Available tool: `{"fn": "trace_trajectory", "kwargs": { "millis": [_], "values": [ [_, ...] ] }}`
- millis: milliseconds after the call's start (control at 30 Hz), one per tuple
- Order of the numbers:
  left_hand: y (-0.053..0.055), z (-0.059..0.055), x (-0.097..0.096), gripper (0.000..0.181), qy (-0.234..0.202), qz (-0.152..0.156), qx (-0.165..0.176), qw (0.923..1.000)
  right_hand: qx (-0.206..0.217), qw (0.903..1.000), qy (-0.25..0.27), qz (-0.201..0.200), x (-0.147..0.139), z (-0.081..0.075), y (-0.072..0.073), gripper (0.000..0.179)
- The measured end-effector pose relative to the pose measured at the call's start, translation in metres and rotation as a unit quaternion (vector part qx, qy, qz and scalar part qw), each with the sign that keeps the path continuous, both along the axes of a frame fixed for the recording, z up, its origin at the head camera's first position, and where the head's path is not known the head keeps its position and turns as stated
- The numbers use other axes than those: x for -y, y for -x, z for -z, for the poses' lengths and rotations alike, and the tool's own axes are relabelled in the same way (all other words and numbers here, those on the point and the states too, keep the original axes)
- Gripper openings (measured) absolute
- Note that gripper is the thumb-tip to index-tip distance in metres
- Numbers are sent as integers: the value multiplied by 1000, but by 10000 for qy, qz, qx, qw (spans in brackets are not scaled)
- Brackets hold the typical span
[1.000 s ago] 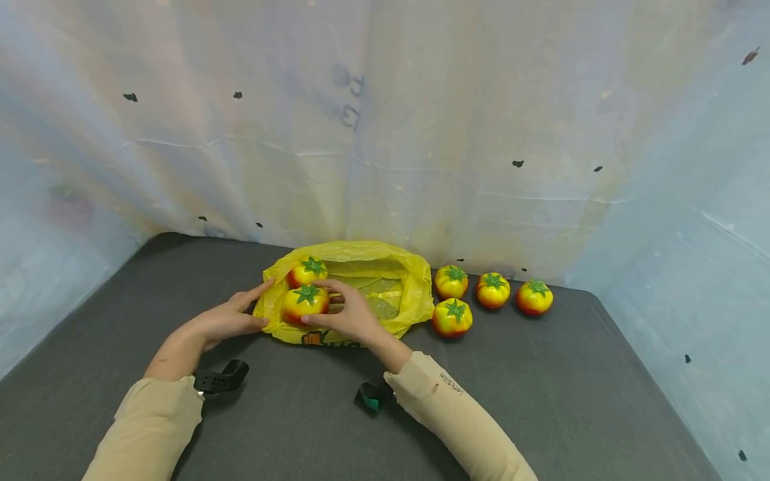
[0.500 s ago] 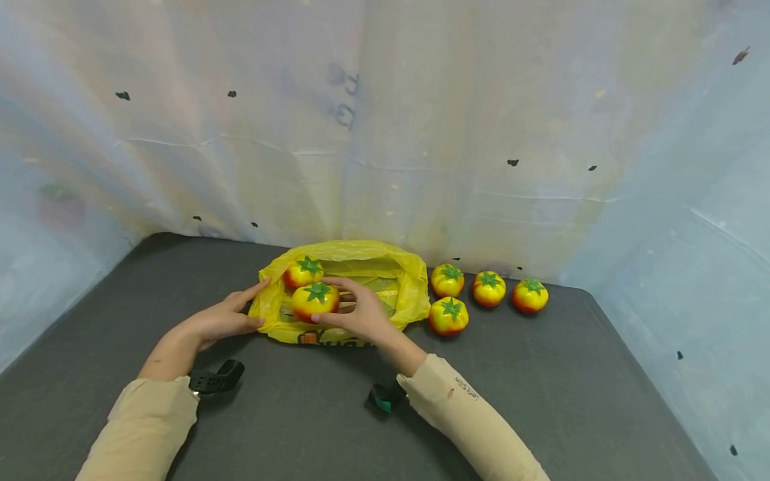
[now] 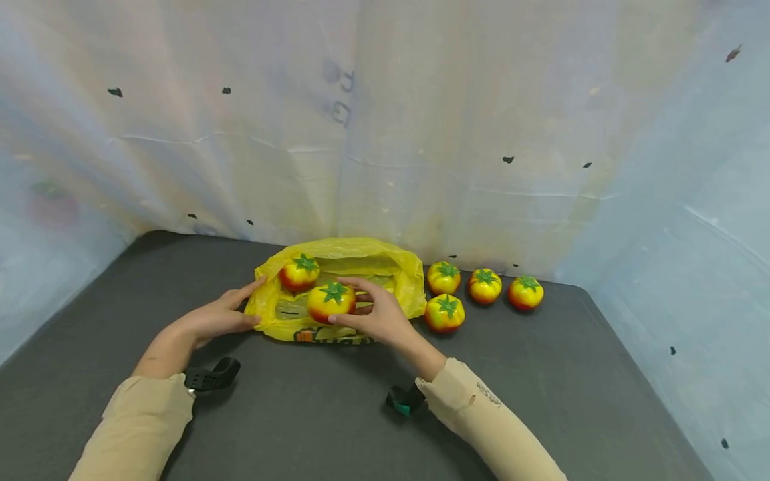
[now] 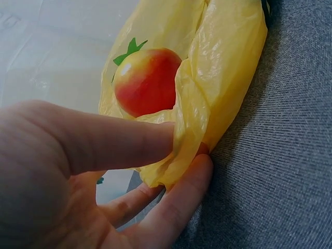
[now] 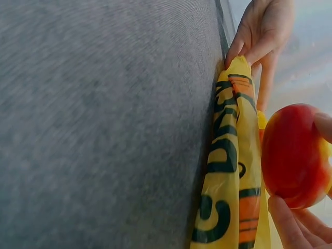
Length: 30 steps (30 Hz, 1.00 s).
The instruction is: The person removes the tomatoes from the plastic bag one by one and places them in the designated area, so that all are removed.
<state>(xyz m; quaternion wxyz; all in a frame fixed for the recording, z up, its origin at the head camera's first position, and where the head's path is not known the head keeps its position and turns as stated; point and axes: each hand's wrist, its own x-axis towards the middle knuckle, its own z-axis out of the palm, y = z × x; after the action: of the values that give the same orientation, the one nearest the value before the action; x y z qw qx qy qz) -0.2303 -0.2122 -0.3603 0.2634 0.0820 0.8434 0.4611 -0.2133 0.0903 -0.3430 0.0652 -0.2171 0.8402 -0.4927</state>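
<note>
A yellow plastic bag (image 3: pixel 412 287) lies with its mouth spread wide. My left hand (image 3: pixel 213 321) pinches the bag's left edge; in the left wrist view its thumb (image 4: pixel 129 140) presses the film against the fingers behind. Over the bag's opening, my right hand (image 3: pixel 381 317) holds a glossy red-and-yellow tomato (image 3: pixel 329 306) with a green leafy top, thumb on the near side and fingers on the far side. In the right wrist view that held tomato (image 5: pixel 290 155) shows beside the printed bag wall. Another tomato (image 3: pixel 295 275) rests inside the bag at the left.
Several more tomatoes (image 3: pixel 484 287) stand on the dark grey table (image 3: pixel 289 414), right of the bag. A pale plastic sheet (image 3: pixel 409 120) hangs behind the table. Both forearms wear beige sleeves and black wrist straps (image 3: pixel 210 377).
My right hand has moved the held tomato rightward across the bag opening, away from the tomato at its left. My left hand keeps its grip on the bag's edge. The head view has shifted slightly.
</note>
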Motion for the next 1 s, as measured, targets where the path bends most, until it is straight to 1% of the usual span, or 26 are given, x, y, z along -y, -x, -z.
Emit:
{"fn": "trace_trajectory", "kwargs": {
  "millis": [167,300,467,600,833,1000],
  "values": [
    [2,0,1,87,28,-3,35,10000,-54,9999,-98,-3,-8,1,-1,60],
    [2,0,2,88,36,-5,88,10000,-4,9998,-172,33,-15,2,-1,60],
    [1,-1,3,89,30,18,112,9999,87,9993,-280,229,-24,1,-1,60],
    [1,-1,4,89,40,38,100,9999,117,9989,-257,366,-33,-1,-1,60],
    [0,-2,3,89,-4,-25,171,9998,-47,9975,-204,672,-49,-7,-1,59],
    [0,-3,4,89,26,0,149,9999,-36,9965,-112,832,-61,-13,0,62]
  ]
}}
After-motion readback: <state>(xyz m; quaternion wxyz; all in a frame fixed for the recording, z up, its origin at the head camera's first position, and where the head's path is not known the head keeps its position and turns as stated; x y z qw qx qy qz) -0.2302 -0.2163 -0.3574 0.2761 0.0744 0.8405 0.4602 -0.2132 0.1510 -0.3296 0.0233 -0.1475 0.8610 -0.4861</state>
